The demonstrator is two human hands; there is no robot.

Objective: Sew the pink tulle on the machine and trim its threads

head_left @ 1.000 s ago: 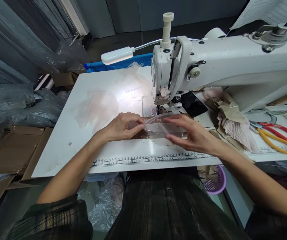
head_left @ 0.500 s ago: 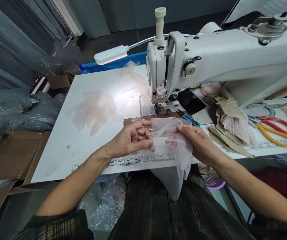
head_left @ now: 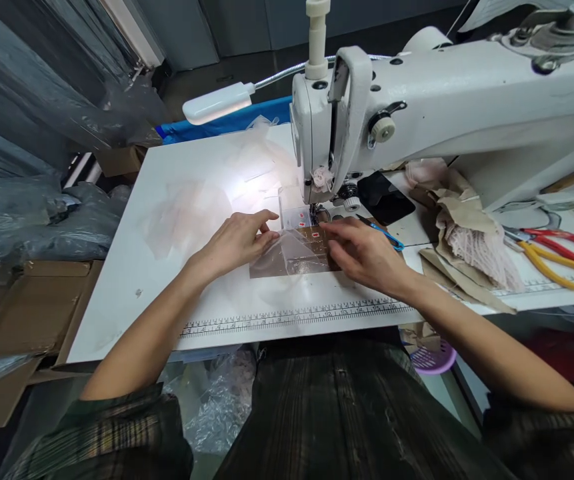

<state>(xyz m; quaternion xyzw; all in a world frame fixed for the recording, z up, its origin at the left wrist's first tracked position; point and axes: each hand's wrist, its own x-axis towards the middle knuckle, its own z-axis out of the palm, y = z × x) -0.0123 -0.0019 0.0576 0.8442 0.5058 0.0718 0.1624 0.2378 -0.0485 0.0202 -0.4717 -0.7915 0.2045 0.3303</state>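
A piece of sheer pale fabric (head_left: 299,252) lies over the brown plate in front of the sewing machine's (head_left: 311,127) presser foot (head_left: 317,215). My left hand (head_left: 234,245) pinches the fabric's left edge between thumb and forefinger. At the other side, just in front of the foot, my right hand (head_left: 367,257) has its bent fingers down at the fabric's right edge; the exact contact under the fingertips is hidden. Behind my right hand, blue thread snips (head_left: 389,237) are partly covered.
More sheer pieces (head_left: 187,213) lie on the white table (head_left: 131,293) at left. A lamp (head_left: 217,103) lights the back. At right are a black flat item (head_left: 385,200), brown paper scraps (head_left: 459,200) and red-and-yellow-handled scissors (head_left: 561,263). A printed ruler (head_left: 287,317) runs along the front edge.
Both hands have moved forward from the table's front edge to the presser foot, bringing the fabric along. The fabric, which hung over the edge, now lies flatter before the foot.
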